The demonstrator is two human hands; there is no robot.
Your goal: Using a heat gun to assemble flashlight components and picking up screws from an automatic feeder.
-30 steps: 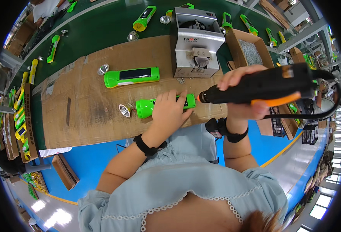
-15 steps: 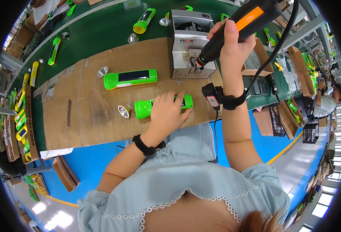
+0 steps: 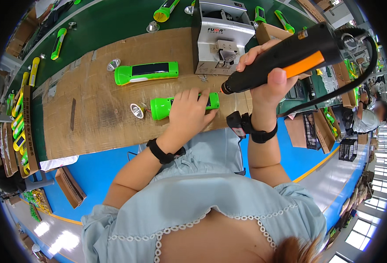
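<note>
My left hand (image 3: 188, 109) is closed over the body of a green flashlight (image 3: 160, 108), pressing it to the cardboard-covered bench. A shiny reflector (image 3: 137, 111) sticks out beside its wide head, joined by a thin wire. My right hand (image 3: 268, 83) grips a black electric screwdriver (image 3: 263, 63) with an orange strip, its tip pointing left, right by the tail end of that flashlight. Whether the tip touches it I cannot tell. Farther back lies a second green flashlight (image 3: 147, 72) with a dark panel on top and a reflector (image 3: 113, 65) near its head.
A silver screw feeder (image 3: 224, 35) stands at the back of the cardboard sheet (image 3: 88, 96), with several small screws in front. The screwdriver's black cable (image 3: 333, 95) loops on the right. A box of flashlights (image 3: 30, 136) borders the left. More flashlights lie on the green bench behind.
My right hand has brought the screwdriver from the screw feeder's front down and nearer, to the flashlight's tail end. My left hand keeps holding the flashlight. The view has shifted slightly.
</note>
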